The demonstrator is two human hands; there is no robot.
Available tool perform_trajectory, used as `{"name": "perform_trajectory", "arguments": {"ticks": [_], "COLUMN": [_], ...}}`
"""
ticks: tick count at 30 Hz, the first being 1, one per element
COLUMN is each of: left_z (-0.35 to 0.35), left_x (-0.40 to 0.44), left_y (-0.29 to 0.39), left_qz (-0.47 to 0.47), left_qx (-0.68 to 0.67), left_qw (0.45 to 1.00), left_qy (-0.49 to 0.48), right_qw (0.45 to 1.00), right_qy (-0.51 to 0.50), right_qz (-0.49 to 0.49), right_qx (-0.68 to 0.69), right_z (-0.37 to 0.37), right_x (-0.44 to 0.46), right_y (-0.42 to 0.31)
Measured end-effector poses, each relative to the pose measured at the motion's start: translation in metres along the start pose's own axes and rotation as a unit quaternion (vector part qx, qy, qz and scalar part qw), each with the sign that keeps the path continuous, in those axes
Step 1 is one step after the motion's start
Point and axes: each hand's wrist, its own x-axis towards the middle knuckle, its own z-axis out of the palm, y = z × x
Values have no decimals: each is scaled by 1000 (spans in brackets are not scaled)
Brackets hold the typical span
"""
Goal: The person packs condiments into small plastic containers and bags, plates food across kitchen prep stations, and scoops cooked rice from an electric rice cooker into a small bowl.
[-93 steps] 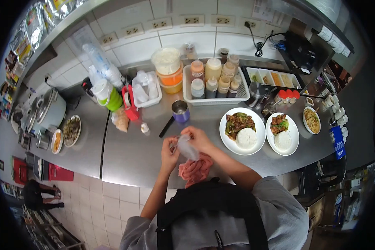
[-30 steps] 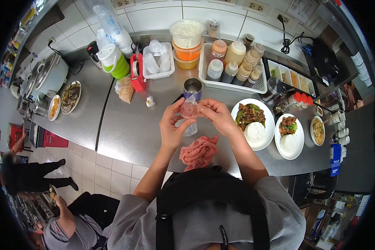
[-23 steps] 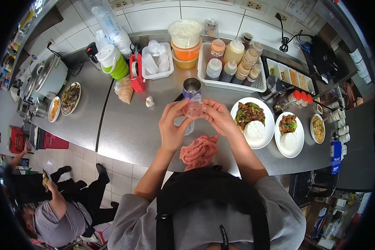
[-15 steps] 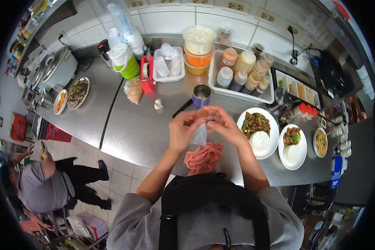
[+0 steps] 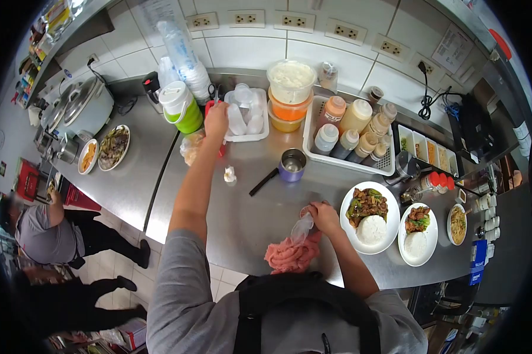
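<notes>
My left hand [image 5: 216,120] reaches over the red tape dispenser [image 5: 222,150], close to the black-handled scissors [image 5: 213,92]; its fingers are closed, and what they hold is too small to make out. A white tray [image 5: 260,134] of clear plastic cups lies just right of it. My right hand [image 5: 324,217] pinches a clear plastic bag [image 5: 302,228] above the pink cloth [image 5: 289,255]. Between the hands stands a purple metal cup [image 5: 291,167] with a black handle. A crumpled white scrap [image 5: 229,174] lies on the counter.
Two plates of rice and meat [image 5: 372,230] [image 5: 416,248] sit right of my right hand, a noodle bowl [image 5: 457,224] beyond. Sauce bottles fill a white basket [image 5: 360,167]. Stacked tubs [image 5: 289,109] and a green jug [image 5: 182,110] stand behind. Two people [image 5: 53,233] are at the left.
My left hand has left the plastic bag and moved left and back to the tape dispenser. My right hand has moved slightly right and lower with the bag. The view has shifted.
</notes>
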Motion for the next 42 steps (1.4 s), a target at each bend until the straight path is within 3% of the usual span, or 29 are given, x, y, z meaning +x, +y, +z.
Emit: {"name": "perform_trajectory", "arguments": {"ticks": [5, 7, 13, 17, 20, 27, 30, 32, 36, 38, 39, 42], "left_z": [11, 9, 4, -12, -18, -12, -7, -5, 16, 39, 46, 63], "left_x": [31, 37, 36, 37, 44, 48, 56, 58, 65, 64, 66, 75], "left_y": [-39, -49, -50, -33, -25, -32, -35, -15, 24, 23, 21, 8], "left_qz": [142, 235, 310, 300, 388, 378, 327, 303, 283, 343, 345, 275], "left_qx": [178, 200, 242, 224, 222, 242, 322, 207, 184, 225, 223, 249], "left_qw": [954, 928, 888, 899, 870, 871, 846, 913, 923, 909, 909, 906], "left_qy": [-195, -207, -238, -228, -206, -200, -270, -178, -183, -75, -72, -203], "right_qw": [998, 997, 992, 989, 985, 984, 983, 982, 983, 982, 983, 983], "right_qy": [70, 81, 104, 116, 132, 134, 130, 128, 117, 116, 108, 112], "right_qz": [-7, 12, -11, -36, -42, -59, -56, -52, -63, -70, -62, -54], "right_qx": [-1, 4, 69, 85, 99, 100, 114, 126, 130, 134, 136, 136], "right_z": [-33, -47, -64, -64, -65, -64, -63, -61, -59, -62, -66, -68], "right_x": [-10, -14, -15, -10, -9, -13, -15, -15, -15, -17, -20, -26], "right_y": [-12, -14, -19, -24, -26, -23, -22, -23, -29, -34, -38, -33]}}
